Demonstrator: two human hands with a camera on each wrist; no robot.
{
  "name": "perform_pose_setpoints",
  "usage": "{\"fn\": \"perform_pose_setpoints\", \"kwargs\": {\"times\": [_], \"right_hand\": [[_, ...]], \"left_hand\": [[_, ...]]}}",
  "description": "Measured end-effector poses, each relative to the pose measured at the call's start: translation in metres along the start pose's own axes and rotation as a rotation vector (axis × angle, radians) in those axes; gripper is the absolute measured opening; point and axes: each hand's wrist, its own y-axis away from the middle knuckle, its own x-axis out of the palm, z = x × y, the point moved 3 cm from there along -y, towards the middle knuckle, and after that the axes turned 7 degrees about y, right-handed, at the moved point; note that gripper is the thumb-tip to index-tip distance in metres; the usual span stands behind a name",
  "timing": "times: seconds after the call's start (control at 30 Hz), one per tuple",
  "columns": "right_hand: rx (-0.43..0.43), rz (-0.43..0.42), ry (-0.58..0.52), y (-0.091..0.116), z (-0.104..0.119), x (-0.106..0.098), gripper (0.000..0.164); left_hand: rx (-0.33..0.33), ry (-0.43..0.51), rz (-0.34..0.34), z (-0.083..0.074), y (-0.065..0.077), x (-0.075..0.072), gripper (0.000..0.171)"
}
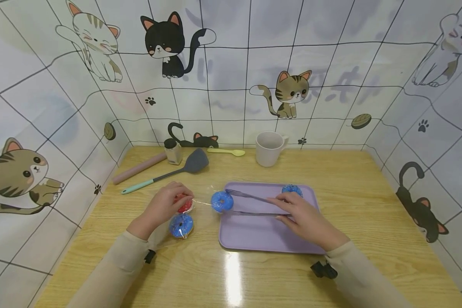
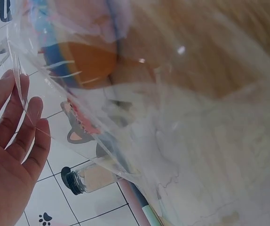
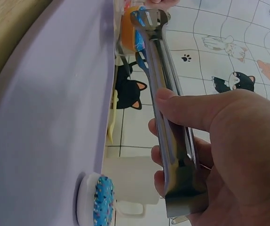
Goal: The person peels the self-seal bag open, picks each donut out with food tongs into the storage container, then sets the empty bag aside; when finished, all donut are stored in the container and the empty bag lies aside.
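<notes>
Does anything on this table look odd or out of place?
One thing: clear wrap stretches from the left hand toward the blue doughnut near the tongs, odd because the doughnut on the purple tray appears unwrapped. I see nothing spilled.

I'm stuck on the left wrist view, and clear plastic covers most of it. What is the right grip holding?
Observer: The right grip holds metal tongs.
Operator: Where do their tips reach?
Observer: In the head view, to a wrapped blue doughnut at the left edge of a purple tray; I can't tell whether they touch it.
Operator: Is anything on that tray?
Observer: Yes, a second blue doughnut near its far edge, toward the right.
</notes>
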Motion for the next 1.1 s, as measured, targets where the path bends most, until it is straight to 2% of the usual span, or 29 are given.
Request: {"fn": "perform_pose_setpoints", "kwargs": {"times": [0.23,0.47,0.77,1.1], "right_hand": [[0.047,-0.011,0.001,0.012,-0.011,-0.009,0.058],[0.055,-0.023,0.033,0.026,-0.027,-0.013,0.060],[0.109,0.026,0.069,0.032,-0.046,-0.018,0.055],[0.126,0.081,0.075,0.032,-0.060,-0.015,0.054]], "left_hand": [[0.007,-0.005,-0.002,-0.002,0.000,0.000,0.007],[0.002,0.004,0.001,-0.003,-0.001,0.000,0.007],[0.005,0.015,-0.008,-0.002,-0.003,0.000,0.009],[0.010,-0.001,-0.007,-0.003,-0.003,0.003,0.009]]}}
